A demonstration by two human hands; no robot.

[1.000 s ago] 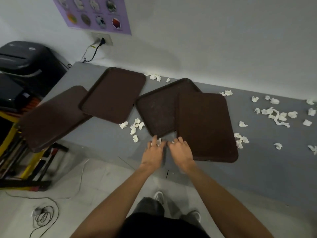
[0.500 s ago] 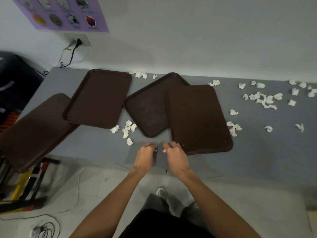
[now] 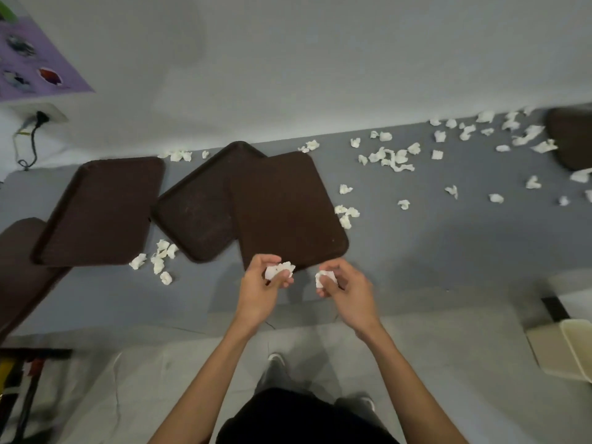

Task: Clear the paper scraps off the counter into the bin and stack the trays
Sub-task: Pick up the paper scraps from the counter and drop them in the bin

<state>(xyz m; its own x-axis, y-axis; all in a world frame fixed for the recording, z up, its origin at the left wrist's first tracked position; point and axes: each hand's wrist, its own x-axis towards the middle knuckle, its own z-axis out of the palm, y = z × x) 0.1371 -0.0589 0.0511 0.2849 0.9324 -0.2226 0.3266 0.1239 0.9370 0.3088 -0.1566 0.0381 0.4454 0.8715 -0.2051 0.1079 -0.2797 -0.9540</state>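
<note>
Scrap-clearing at the counter (image 3: 448,251).
The left hand (image 3: 259,291) pinches one paper scrap (image 3: 279,270), the right hand (image 3: 349,293) another; the likely bin (image 3: 573,350) lies rightward, nearer the right hand.

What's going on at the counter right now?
A person at the grey counter holds paper scraps: one wad in the left hand, a second wad in the right hand. Many loose scraps lie on the counter, mostly to the right. The brown trays are unstacked, though the front tray overlaps the middle tray.

Dim, soft, perhaps motion-blurred edges.
</note>
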